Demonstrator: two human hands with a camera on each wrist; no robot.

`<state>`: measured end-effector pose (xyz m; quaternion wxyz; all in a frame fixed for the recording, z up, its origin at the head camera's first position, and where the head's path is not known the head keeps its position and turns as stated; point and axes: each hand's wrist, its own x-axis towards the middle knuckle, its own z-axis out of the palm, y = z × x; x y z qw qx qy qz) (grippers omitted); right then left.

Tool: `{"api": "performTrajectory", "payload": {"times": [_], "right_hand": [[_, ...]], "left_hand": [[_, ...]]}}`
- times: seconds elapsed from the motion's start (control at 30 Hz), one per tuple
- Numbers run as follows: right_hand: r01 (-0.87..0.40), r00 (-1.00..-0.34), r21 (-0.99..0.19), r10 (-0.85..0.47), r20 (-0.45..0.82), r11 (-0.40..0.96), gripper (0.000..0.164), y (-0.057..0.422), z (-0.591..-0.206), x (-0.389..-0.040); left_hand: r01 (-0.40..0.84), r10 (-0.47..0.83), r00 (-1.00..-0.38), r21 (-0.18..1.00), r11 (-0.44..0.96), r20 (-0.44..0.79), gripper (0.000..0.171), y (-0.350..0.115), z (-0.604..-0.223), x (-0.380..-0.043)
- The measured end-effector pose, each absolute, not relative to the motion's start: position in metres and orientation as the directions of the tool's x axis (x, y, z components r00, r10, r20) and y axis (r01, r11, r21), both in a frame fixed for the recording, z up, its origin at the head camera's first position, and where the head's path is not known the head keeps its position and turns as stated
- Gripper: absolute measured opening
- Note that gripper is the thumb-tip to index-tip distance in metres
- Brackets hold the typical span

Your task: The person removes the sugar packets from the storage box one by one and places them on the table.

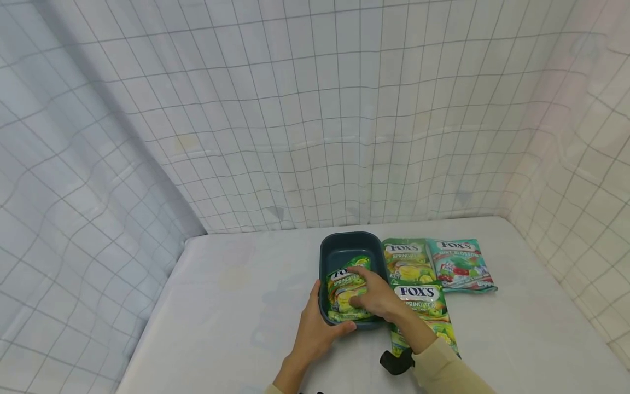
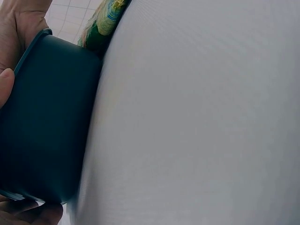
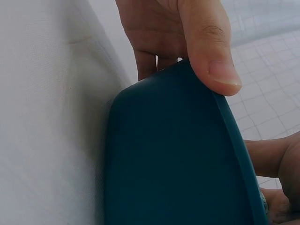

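Observation:
A dark teal plastic tub stands on the white tabletop, and its smooth outer wall fills much of the left wrist view. My left hand grips the tub at its near left corner, fingers along the left side and thumb at the near rim. Inside the tub lies a green and yellow FOX'S Spring Tea candy bag. My right hand reaches in over the right rim and holds that bag, thumb and fingers spread across its front. In the right wrist view the tub wall hides most of the bag.
Right of the tub lie a second Spring Tea bag, a teal and red Mint Blossom bag and a nearer Spring Tea bag, partly under my right forearm. A black curved piece sits by my right sleeve. Grid-patterned white curtains enclose the table.

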<state>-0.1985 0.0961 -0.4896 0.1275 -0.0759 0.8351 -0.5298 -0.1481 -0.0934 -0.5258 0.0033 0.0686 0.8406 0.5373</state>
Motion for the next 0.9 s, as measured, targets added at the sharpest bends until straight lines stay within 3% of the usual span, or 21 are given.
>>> {"api": "performTrajectory", "payload": {"times": [0.3,0.6,0.9], "right_hand": [[0.069,-0.967,-0.941,-0.211,-0.145,0.33,0.073,0.1,-0.483,-0.2],[0.078,-0.973,-0.944,-0.181,-0.142,0.321,0.071,0.108,-0.478,-0.196],[0.057,-0.971,-0.968,-0.212,-0.11,0.243,0.07,0.124,-0.467,-0.193]], "left_hand": [[0.104,0.109,-0.992,0.91,0.401,0.066,0.127,-0.094,-0.526,-0.149],[0.092,0.102,-0.993,0.907,0.411,0.055,0.127,-0.094,-0.526,-0.149],[0.092,0.107,-0.993,0.917,0.388,0.055,0.128,-0.094,-0.526,-0.149]]}}
